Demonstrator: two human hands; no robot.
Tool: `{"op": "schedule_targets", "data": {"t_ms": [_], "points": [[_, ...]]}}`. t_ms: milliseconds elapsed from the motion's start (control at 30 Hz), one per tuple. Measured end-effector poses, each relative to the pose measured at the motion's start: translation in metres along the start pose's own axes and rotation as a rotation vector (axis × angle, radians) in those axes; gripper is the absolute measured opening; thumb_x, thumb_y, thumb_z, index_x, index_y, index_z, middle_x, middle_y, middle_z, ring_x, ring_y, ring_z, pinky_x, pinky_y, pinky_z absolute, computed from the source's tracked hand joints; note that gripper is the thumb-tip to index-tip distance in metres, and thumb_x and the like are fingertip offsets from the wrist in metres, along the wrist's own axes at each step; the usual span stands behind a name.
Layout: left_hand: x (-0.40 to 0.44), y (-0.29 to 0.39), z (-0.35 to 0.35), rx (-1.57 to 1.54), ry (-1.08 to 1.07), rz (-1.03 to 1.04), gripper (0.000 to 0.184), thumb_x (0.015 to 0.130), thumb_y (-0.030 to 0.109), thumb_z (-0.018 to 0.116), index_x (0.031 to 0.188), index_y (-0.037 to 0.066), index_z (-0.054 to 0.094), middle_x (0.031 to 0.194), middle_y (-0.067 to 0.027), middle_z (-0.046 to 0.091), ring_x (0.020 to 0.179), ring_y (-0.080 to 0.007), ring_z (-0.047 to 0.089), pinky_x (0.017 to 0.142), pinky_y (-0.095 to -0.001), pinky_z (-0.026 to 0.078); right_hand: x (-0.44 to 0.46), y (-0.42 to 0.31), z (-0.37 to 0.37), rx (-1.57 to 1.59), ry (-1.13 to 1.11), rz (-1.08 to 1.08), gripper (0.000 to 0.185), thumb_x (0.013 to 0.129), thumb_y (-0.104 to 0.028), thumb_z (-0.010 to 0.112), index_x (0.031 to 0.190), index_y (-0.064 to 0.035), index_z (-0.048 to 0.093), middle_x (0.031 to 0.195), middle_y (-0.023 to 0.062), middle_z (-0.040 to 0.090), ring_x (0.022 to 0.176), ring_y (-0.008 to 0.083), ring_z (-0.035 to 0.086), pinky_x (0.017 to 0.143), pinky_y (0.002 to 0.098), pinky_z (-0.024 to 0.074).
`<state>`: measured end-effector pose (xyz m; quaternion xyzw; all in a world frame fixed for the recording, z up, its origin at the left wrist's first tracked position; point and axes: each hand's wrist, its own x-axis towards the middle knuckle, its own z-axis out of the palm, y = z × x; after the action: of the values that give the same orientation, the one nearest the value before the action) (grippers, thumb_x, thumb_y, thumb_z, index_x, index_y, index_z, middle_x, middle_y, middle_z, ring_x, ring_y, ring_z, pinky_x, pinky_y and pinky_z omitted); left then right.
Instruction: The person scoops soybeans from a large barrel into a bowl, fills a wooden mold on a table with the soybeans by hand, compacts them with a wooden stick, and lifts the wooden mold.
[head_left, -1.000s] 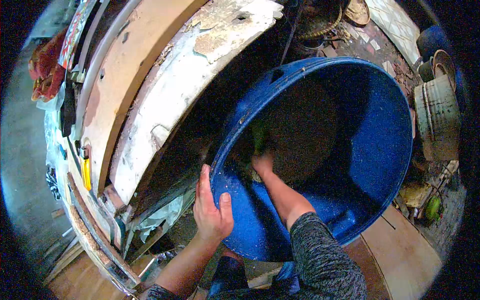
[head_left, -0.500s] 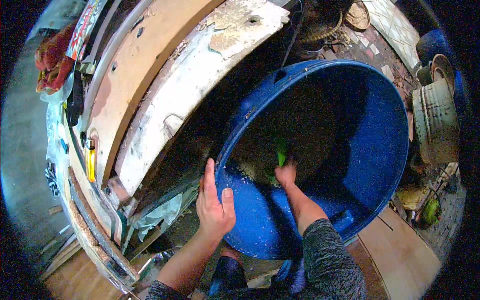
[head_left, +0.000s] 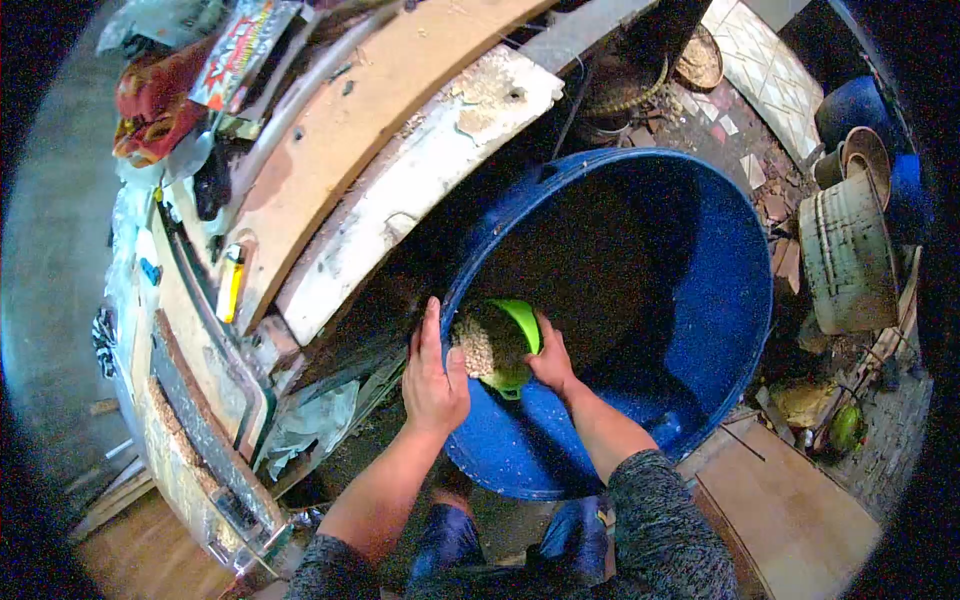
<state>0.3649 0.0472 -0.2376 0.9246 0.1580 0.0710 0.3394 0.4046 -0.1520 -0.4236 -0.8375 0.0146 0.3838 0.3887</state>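
A large blue barrel (head_left: 715, 250) stands tilted with its mouth toward me. Against its left rim lies my left hand (head_left: 437, 385), open, the fingers stretched flat and the thumb apart. Inside the barrel my right hand (head_left: 550, 358) grips the right edge of a bright green bowl (head_left: 519, 320). Pale grain or pellets (head_left: 479, 350) fill the bowl's left part, close to my left thumb; the rest of its inside is in shadow. The barrel's deep bottom is too dark to make out.
Left of the barrel are curved-looking wooden boards (head_left: 380, 140) and a white worn plank (head_left: 420, 185). A yellow lighter (head_left: 231, 285) lies on the left ledge. At right stand a dirty pale bucket (head_left: 848, 255) and a wooden board (head_left: 790, 495) on the floor.
My right hand has come up from deep in the barrel, bringing the green bowl with pale grain to the left rim. My left hand stays at the rim. The view has shifted slightly.
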Motion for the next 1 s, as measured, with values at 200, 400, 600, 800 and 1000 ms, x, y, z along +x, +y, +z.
{"op": "schedule_targets", "data": {"t_ms": [200,400,600,800,1000], "points": [[0.005,0.014,-0.01,-0.044,-0.075,-0.14,0.062,0.098,0.024,0.045,0.152,0.0,0.026,0.144,-0.0299,0.044,0.125,-0.0495,0.048,0.106,-0.0496,0.04,-0.035,0.023,-0.063,0.761,-0.203,0.156,0.088,0.069,0.011,0.057,0.151,-0.0104,0.035,0.143,0.0093,0.05,0.132,0.0259,0.047,0.113,0.0352,0.0336],[0.001,0.009,-0.006,-0.002,-0.073,-0.122,0.071,0.098,0.032,0.051,0.157,0.014,0.016,0.144,-0.0325,0.04,0.127,-0.0522,0.044,0.101,-0.0546,0.043,-0.126,-0.016,-0.057,0.718,0.082,0.105,0.097,0.068,0.01,0.059,0.156,-0.01,0.023,0.138,0.012,0.052,0.124,0.0247,0.051,0.104,0.0331,0.042],[-0.004,0.03,-0.023,0.077,-0.194,-0.25,0.083,0.096,0.042,0.055,0.159,0.018,0.007,0.156,-0.0289,0.022,0.138,-0.049,0.032,0.107,-0.0581,0.036,-0.203,-0.034,-0.073,0.811,0.331,0.171,0.099,0.069,0.005,0.063,0.155,-0.0138,0.019,0.141,0.0138,0.047,0.124,0.0289,0.051,0.103,0.0366,0.0449],[-0.101,0.061,-0.045,-0.071,-0.297,0.0,0.094,0.09,0.037,0.065,0.156,0.002,0.008,0.157,-0.0339,0.014,0.146,-0.0496,0.015,0.119,-0.0521,0.017,-0.288,-0.069,-0.106,1.262,0.254,0.394,0.093,0.078,-0.006,0.06,0.151,-0.035,0.008,0.151,0.0113,0.028,0.128,0.0444,0.043,0.091,0.0781,0.0372],[-0.212,0.1,-0.038,-0.805,-0.67,-0.466,0.091,0.096,0.044,0.06,0.156,0.003,0.004,0.158,-0.0229,0.024,0.145,-0.034,0.028,0.118,-0.0394,0.024,-0.339,-0.113,-0.104,1.299,0.322,0.322,0.076,0.079,-0.003,0.056,0.141,-0.0312,0.022,0.137,0.0104,0.044,0.113,0.0395,0.057,0.072,0.0563,0.0562]]}}
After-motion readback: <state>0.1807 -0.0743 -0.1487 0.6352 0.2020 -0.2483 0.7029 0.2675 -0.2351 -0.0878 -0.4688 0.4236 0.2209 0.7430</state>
